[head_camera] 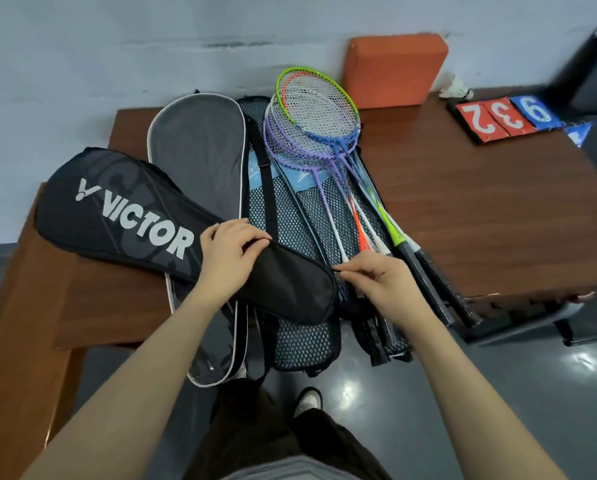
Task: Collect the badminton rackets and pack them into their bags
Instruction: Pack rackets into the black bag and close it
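Nearest me, my left hand [233, 252] lies curled over the narrow handle end of the black fabric racket bag printed VICTOR [151, 233], fingers closed on its upper seam. At about three o'clock from it, my right hand [380, 280] pinches thumb to forefinger at the bag's tip; I judge that is the zip pull, though it is too small to be sure. So I read the step as working this bag's zip, and whether a racket is inside I cannot tell.

Under the bag lie a grey padded cover edged in white piping [200, 174] at eleven o'clock and dark hexagon-mesh sleeves [300, 216] at twelve, soft and limp, overhanging the brown wood-grain table [480, 216].

Farther, at one o'clock, the stack of loose badminton rackets [319, 133] rests on the mesh: thin purple, blue, orange and lime frames, white strings, black wrapped grips. Next I would need to draw one off without snagging strings.
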`<act>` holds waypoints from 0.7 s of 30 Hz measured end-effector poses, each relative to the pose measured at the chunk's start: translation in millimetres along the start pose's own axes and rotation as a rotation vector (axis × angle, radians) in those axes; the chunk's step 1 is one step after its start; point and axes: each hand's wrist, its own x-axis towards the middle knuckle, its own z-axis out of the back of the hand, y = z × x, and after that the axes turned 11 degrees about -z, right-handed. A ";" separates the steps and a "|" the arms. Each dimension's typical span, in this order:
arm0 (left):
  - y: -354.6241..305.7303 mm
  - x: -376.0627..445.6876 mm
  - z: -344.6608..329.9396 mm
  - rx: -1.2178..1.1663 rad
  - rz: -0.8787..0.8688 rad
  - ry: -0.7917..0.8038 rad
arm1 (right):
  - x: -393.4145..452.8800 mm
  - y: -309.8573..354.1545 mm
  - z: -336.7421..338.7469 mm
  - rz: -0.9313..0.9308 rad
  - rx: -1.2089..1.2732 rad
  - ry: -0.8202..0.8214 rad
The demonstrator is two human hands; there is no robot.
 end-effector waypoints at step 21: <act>29.0 -36.7 -24.6 0.164 0.243 0.157 | 41.5 -6.8 -62.8 -0.009 -0.680 0.192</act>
